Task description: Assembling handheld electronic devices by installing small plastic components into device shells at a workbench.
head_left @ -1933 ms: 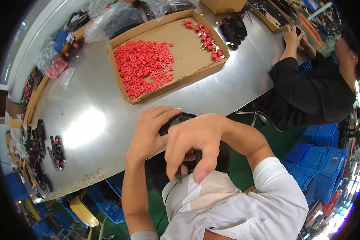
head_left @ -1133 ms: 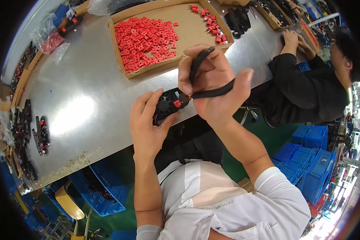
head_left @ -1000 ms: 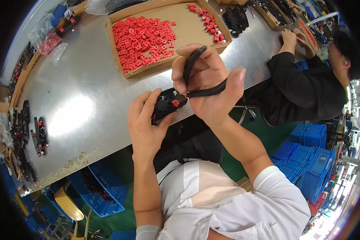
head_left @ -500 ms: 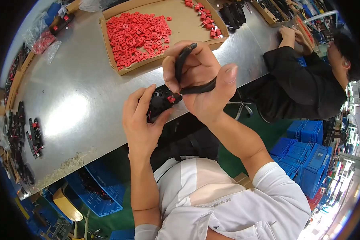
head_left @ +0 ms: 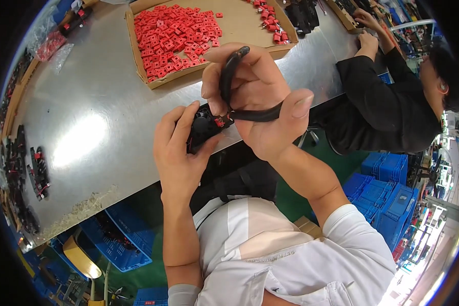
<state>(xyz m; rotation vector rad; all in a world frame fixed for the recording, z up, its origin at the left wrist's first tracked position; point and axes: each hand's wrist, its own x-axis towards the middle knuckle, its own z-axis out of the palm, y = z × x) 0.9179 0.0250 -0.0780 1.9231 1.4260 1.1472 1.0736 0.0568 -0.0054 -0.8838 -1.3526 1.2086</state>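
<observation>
My left hand (head_left: 177,153) grips a small black part (head_left: 205,126) with a red piece on it, just above the near edge of the metal table (head_left: 92,127). My right hand (head_left: 255,104) is closed around the black handles of a pair of pliers (head_left: 234,86), whose tip meets the red piece on the black part. Behind my hands lies a flat cardboard tray (head_left: 239,23) with several small red square parts (head_left: 176,33) spread in it.
A person in a black top (head_left: 387,107) sits at the right end of the table. Black assembled parts (head_left: 35,171) lie along the table's left edge. Blue crates (head_left: 387,194) stand on the floor at right and below the table.
My hands rose from my lap to the table edge, now holding the black part and pliers. Over the last second they shifted slightly left and closer together.
</observation>
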